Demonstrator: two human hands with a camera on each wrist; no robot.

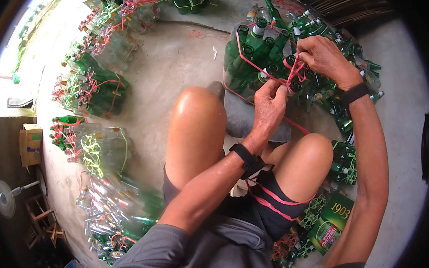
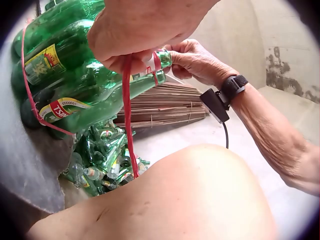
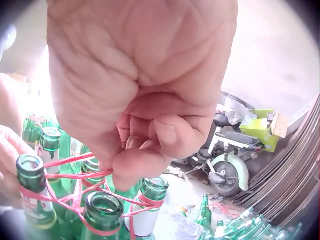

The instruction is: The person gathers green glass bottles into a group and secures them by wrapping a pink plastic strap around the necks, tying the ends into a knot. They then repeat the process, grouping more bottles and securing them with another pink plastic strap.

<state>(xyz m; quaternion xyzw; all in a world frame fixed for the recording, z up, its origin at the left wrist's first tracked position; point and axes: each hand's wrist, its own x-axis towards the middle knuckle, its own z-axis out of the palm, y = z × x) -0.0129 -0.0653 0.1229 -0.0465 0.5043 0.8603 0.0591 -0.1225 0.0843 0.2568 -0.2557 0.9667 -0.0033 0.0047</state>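
Note:
A cluster of upright green glass bottles (image 1: pixel 240 68) stands in front of me, bound around by pink-red plastic twine (image 1: pixel 244 58). My left hand (image 1: pixel 270 105) pinches the twine between thumb and fingers beside a bottle neck at the near side. From there, one strand (image 2: pixel 129 115) hangs down toward my thigh. My right hand (image 1: pixel 329 60) has its fingers curled and pinches twine loops at the right edge of the cluster. In the right wrist view, strands (image 3: pixel 80 175) run from these fingertips across and around several bottle necks (image 3: pixel 103 207).
Loose green bottles (image 1: pixel 338 94) lie piled to the right. Tied bundles of bottles (image 1: pixel 106 93) line the left side. A standing fan (image 1: pixel 5 199) and a cardboard box (image 1: pixel 30 145) are at far left. Stacked flat cardboard (image 2: pixel 165 105) and a scooter (image 3: pixel 230 172) stand beyond.

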